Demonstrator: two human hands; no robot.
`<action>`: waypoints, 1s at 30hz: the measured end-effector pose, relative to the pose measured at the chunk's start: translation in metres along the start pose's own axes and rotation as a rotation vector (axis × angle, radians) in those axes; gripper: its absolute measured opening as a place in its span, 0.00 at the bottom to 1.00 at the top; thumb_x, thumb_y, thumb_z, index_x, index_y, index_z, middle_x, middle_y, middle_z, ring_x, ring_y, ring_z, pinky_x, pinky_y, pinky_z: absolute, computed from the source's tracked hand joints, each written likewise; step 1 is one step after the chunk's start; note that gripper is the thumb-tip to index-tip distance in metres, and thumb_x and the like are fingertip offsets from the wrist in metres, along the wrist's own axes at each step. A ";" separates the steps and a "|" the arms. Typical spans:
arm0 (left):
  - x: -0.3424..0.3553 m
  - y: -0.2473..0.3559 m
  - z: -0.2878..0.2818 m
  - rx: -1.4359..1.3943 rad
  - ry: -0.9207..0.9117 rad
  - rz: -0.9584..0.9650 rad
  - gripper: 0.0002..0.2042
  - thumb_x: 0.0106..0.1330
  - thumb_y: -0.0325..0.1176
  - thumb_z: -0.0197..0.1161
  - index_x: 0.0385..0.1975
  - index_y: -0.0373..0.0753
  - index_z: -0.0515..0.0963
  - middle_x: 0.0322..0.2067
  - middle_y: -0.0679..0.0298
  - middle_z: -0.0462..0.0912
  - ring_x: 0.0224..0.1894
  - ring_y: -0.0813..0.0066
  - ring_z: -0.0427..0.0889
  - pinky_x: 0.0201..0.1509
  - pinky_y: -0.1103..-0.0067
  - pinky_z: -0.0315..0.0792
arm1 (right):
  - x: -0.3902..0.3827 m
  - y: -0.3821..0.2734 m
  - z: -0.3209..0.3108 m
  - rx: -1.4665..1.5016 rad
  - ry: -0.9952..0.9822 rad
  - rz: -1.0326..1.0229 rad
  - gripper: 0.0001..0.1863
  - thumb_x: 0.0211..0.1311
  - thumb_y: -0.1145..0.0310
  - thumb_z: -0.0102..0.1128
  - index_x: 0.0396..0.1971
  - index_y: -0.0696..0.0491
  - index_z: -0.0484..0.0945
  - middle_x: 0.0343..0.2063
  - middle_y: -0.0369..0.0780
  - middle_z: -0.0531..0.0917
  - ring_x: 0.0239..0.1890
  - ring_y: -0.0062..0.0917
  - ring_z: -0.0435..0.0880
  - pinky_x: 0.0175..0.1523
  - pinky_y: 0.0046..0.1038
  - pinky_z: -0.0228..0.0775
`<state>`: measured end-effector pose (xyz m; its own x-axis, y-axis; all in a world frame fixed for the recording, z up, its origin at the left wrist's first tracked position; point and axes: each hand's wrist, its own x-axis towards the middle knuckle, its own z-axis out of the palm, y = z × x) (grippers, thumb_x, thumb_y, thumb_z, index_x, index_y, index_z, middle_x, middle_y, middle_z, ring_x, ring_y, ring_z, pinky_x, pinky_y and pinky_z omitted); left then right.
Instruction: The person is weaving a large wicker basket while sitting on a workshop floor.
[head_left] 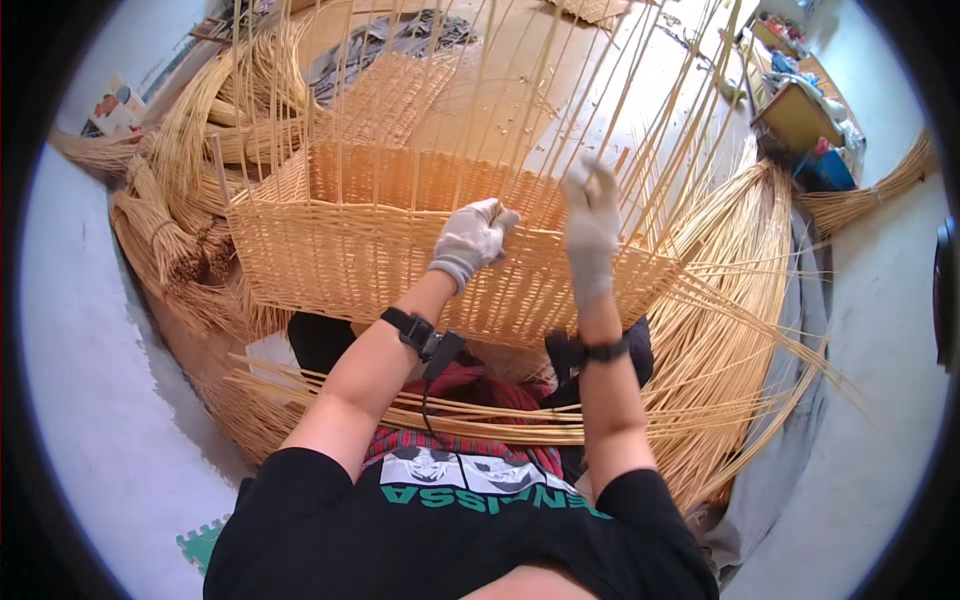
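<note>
A large rectangular wicker basket (380,255) stands before me, half woven, with tall upright stakes (375,110) rising from its walls. My left hand (470,240), in a pale work glove, is closed at the near wall's upper edge, fingers pinched around the weave there. Just right of it, my right hand (592,215), gloved too, is raised in front of the same wall with fingers pointing up. Motion smears those fingers, so what they hold, if anything, does not show. Across my lap lies a bundle of long loose wicker rods (480,425).
Big sheaves of rods lie at the left (190,160) and right (735,290). Beyond the basket are a flat woven panel (400,95), a dark crumpled sheet (385,50) and scattered offcuts. A yellowish cabinet (795,120) and blue container (830,170) stand far right.
</note>
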<state>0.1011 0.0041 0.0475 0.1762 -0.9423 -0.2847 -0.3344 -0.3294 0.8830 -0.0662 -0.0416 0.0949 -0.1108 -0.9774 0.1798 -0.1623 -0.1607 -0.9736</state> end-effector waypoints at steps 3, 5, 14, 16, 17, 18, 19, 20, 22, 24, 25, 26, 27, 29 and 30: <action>0.004 -0.009 0.002 -0.041 0.066 0.020 0.19 0.78 0.49 0.65 0.37 0.36 0.83 0.26 0.60 0.86 0.23 0.74 0.84 0.32 0.73 0.79 | 0.031 -0.014 0.012 -0.042 -0.017 -0.549 0.25 0.78 0.72 0.62 0.71 0.50 0.70 0.46 0.44 0.87 0.47 0.25 0.87 0.50 0.27 0.79; 0.003 -0.011 -0.001 -0.021 0.061 0.071 0.20 0.77 0.50 0.66 0.36 0.35 0.82 0.26 0.61 0.85 0.25 0.76 0.81 0.34 0.75 0.78 | 0.028 0.017 -0.006 0.391 -0.091 -0.358 0.26 0.79 0.72 0.61 0.73 0.49 0.67 0.47 0.44 0.87 0.46 0.26 0.88 0.50 0.28 0.79; -0.021 0.023 0.043 0.197 0.426 0.546 0.20 0.78 0.33 0.64 0.65 0.37 0.72 0.50 0.56 0.85 0.40 0.72 0.86 0.41 0.75 0.82 | -0.062 0.184 -0.132 0.613 0.170 0.166 0.08 0.77 0.67 0.67 0.51 0.46 0.80 0.46 0.39 0.92 0.43 0.22 0.91 0.30 0.20 0.77; -0.004 0.037 0.066 0.115 0.095 0.430 0.17 0.79 0.38 0.63 0.60 0.36 0.75 0.48 0.52 0.88 0.45 0.68 0.89 0.44 0.73 0.83 | -0.054 0.153 -0.126 0.615 0.234 0.414 0.07 0.77 0.67 0.67 0.49 0.46 0.79 0.45 0.39 0.91 0.45 0.24 0.91 0.33 0.18 0.78; 0.001 0.039 0.076 0.112 -0.079 0.246 0.17 0.79 0.43 0.63 0.57 0.36 0.77 0.46 0.51 0.89 0.43 0.66 0.91 0.44 0.72 0.83 | -0.042 0.129 -0.120 0.421 0.299 0.455 0.08 0.76 0.68 0.67 0.49 0.47 0.78 0.50 0.42 0.90 0.51 0.28 0.90 0.46 0.22 0.83; 0.013 0.043 0.082 0.096 -0.144 0.132 0.19 0.80 0.47 0.62 0.54 0.35 0.79 0.44 0.49 0.90 0.41 0.65 0.92 0.43 0.70 0.84 | -0.027 0.102 -0.112 0.419 0.238 0.229 0.11 0.77 0.70 0.66 0.54 0.49 0.77 0.53 0.44 0.88 0.54 0.30 0.89 0.51 0.24 0.83; 0.012 0.039 0.091 0.056 -0.123 0.091 0.20 0.80 0.49 0.61 0.52 0.35 0.80 0.41 0.50 0.90 0.36 0.65 0.93 0.41 0.70 0.84 | -0.005 0.075 -0.098 0.409 0.263 0.167 0.14 0.77 0.72 0.65 0.58 0.50 0.75 0.57 0.46 0.86 0.56 0.32 0.89 0.56 0.27 0.82; 0.014 0.036 0.096 0.015 -0.125 0.026 0.21 0.80 0.51 0.61 0.49 0.35 0.82 0.38 0.51 0.91 0.31 0.64 0.93 0.39 0.69 0.84 | 0.015 0.051 -0.088 0.190 0.184 -0.231 0.19 0.77 0.74 0.63 0.63 0.50 0.73 0.54 0.44 0.88 0.55 0.31 0.89 0.57 0.30 0.83; 0.020 0.032 0.100 0.073 -0.026 0.050 0.20 0.80 0.49 0.63 0.50 0.34 0.82 0.39 0.59 0.90 0.23 0.71 0.89 0.25 0.76 0.83 | 0.051 0.016 -0.069 -0.226 0.142 -0.673 0.26 0.78 0.75 0.59 0.72 0.50 0.68 0.52 0.43 0.87 0.54 0.29 0.89 0.59 0.35 0.84; 0.022 0.028 0.100 0.009 -0.019 -0.049 0.21 0.80 0.50 0.63 0.49 0.33 0.82 0.38 0.59 0.90 0.23 0.72 0.89 0.25 0.76 0.83 | 0.058 0.016 -0.076 -0.111 0.099 -0.678 0.28 0.80 0.74 0.57 0.76 0.51 0.64 0.52 0.43 0.85 0.53 0.28 0.88 0.60 0.36 0.83; 0.021 0.027 0.098 -0.049 -0.034 0.027 0.19 0.79 0.47 0.65 0.49 0.35 0.82 0.35 0.60 0.89 0.23 0.73 0.89 0.25 0.76 0.83 | 0.056 0.026 -0.086 0.197 0.036 -0.508 0.27 0.80 0.74 0.56 0.75 0.51 0.65 0.52 0.43 0.86 0.51 0.26 0.88 0.59 0.36 0.84; 0.019 0.027 0.097 0.047 -0.025 0.032 0.18 0.78 0.46 0.66 0.49 0.35 0.83 0.35 0.60 0.89 0.23 0.74 0.89 0.25 0.76 0.83 | 0.042 0.047 -0.102 0.431 0.057 -0.353 0.27 0.81 0.73 0.56 0.75 0.50 0.65 0.49 0.40 0.86 0.47 0.24 0.88 0.52 0.31 0.82; 0.015 0.027 0.095 0.117 -0.010 0.101 0.17 0.78 0.45 0.67 0.49 0.35 0.83 0.34 0.60 0.88 0.23 0.74 0.89 0.25 0.76 0.83 | 0.027 0.071 -0.118 0.508 0.118 -0.177 0.27 0.81 0.72 0.56 0.75 0.49 0.66 0.46 0.37 0.87 0.42 0.22 0.88 0.46 0.26 0.80; 0.007 0.030 0.097 0.085 0.007 0.216 0.14 0.78 0.38 0.65 0.54 0.36 0.81 0.37 0.60 0.88 0.25 0.76 0.88 0.24 0.76 0.82 | -0.010 0.125 -0.157 0.580 0.229 0.080 0.24 0.81 0.68 0.59 0.72 0.47 0.69 0.39 0.32 0.88 0.35 0.18 0.87 0.31 0.14 0.72; 0.003 0.034 0.102 0.074 0.177 0.340 0.15 0.77 0.39 0.67 0.55 0.37 0.80 0.37 0.58 0.88 0.31 0.71 0.88 0.31 0.73 0.82 | -0.024 0.149 -0.175 0.653 0.199 0.275 0.22 0.80 0.66 0.61 0.69 0.47 0.71 0.39 0.32 0.89 0.36 0.16 0.88 0.29 0.11 0.68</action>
<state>-0.0038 -0.0165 0.0388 0.1987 -0.9756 0.0938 -0.4657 -0.0098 0.8849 -0.2589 -0.0182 -0.0300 -0.2491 -0.9609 -0.1209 0.5068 -0.0230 -0.8617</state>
